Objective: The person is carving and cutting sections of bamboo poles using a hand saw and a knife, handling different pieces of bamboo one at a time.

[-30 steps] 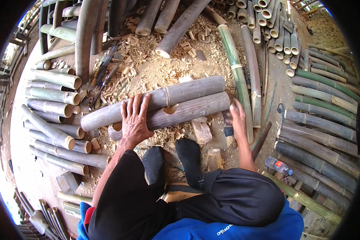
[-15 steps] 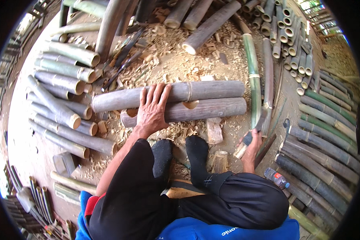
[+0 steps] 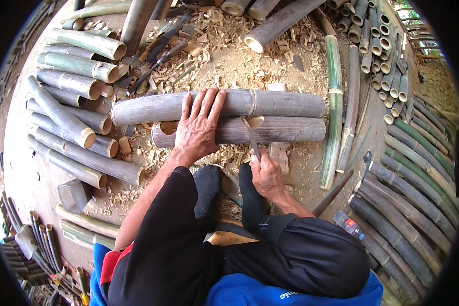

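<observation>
Left hand [image 3: 199, 130] lies flat, fingers spread, across two grey bamboo poles [image 3: 270, 130] lying side by side on the chip-strewn ground [image 3: 301, 168], right in front of the feet. Right hand [image 3: 266, 173] has its grip clamped on a knife [image 3: 251, 135], blade touching the near pole.

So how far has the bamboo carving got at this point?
Done: wood chips litter the ground, and the near bamboo pole shows a cut notch. In hand: left hand presses the poles while right hand sets a blade at the notch. Left: the far pole looks uncut.
</observation>
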`<state>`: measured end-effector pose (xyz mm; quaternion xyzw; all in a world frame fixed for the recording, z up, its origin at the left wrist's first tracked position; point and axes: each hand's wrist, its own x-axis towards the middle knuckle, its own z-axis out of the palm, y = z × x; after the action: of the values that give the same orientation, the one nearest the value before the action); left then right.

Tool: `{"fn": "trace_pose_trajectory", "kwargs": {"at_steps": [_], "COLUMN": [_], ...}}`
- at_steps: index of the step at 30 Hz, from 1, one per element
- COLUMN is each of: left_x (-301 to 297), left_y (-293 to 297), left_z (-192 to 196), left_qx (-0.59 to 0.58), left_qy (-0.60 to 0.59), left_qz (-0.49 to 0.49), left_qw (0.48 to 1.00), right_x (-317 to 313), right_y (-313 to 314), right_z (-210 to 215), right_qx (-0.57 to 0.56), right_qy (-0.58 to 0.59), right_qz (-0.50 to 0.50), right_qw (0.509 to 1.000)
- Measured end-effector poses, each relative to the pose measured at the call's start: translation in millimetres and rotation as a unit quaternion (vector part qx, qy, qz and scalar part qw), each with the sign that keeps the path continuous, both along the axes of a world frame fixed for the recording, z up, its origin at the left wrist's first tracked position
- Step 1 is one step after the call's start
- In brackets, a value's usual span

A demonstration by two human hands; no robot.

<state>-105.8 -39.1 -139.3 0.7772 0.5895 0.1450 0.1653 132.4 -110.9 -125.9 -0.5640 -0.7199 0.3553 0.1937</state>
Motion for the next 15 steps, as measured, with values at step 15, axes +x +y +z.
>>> {"fn": "trace_pose_trajectory", "kwargs": {"at_steps": [15], "left_x": [0], "left_y": [0], "left_z": [1], "left_qx": [-0.004], "left_qy": [0.007], "left_qz": [0.000], "left_qw": [1.000], "right_x": [-12], "right_y": [7], "right_z": [-12], "right_qx": [0.015], "right_qy": [-0.023], "right_qz": [-0.018], "right_qw": [0.999]}}
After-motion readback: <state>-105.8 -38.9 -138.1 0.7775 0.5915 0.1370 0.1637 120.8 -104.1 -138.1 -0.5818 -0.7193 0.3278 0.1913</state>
